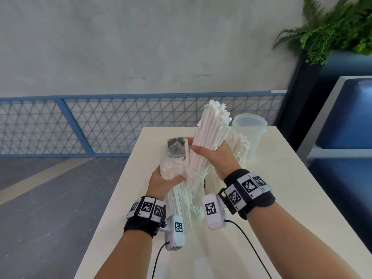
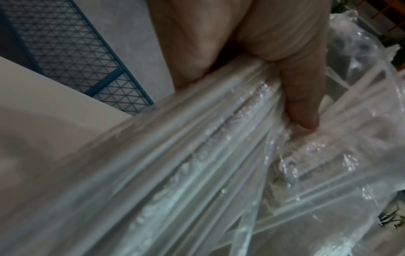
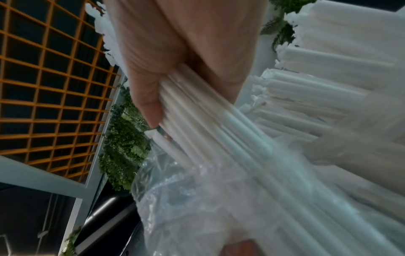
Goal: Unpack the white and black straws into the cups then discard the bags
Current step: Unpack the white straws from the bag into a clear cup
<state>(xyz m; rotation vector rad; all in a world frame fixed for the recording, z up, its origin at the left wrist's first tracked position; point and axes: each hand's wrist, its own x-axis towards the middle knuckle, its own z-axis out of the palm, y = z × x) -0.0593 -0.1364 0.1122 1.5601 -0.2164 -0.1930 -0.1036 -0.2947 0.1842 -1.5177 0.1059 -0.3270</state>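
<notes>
The right hand (image 1: 211, 158) is closed around a thick bundle of white straws (image 1: 209, 135) and holds it above the white table (image 1: 271, 198). The long axis of this bundle is nearly upright, leaning a little to the right and away from the person; the frayed upper ends point up at the wall, and the lower ends go down into a clear plastic bag (image 1: 196, 190). In the right wrist view the fingers (image 3: 144, 97) wrap the straws just above the open mouth of the bag.

The left hand (image 1: 165, 182) grips the bag with the remaining white straws (image 1: 179, 196) inside it. This lot is steeply tilted, with the upper ends near the left hand and the lower ends toward the near part of the table. In the left wrist view the thumb (image 2: 300, 107) presses on the plastic over the straws.

Behind the right hand a clear cup (image 1: 237, 150) stands on the table, already holding white straws that point up. Just beside it, further right and back, stands an empty clear cup (image 1: 250, 135). Behind the left hand lies a bag of black straws (image 1: 176, 148), near the far left edge of the table.

The hands work over the middle of the table. The near part and the right side of the table are open. The left edge of the table is close to the left wrist, and beyond it there is a grey floor and a blue fence (image 1: 80, 125).
</notes>
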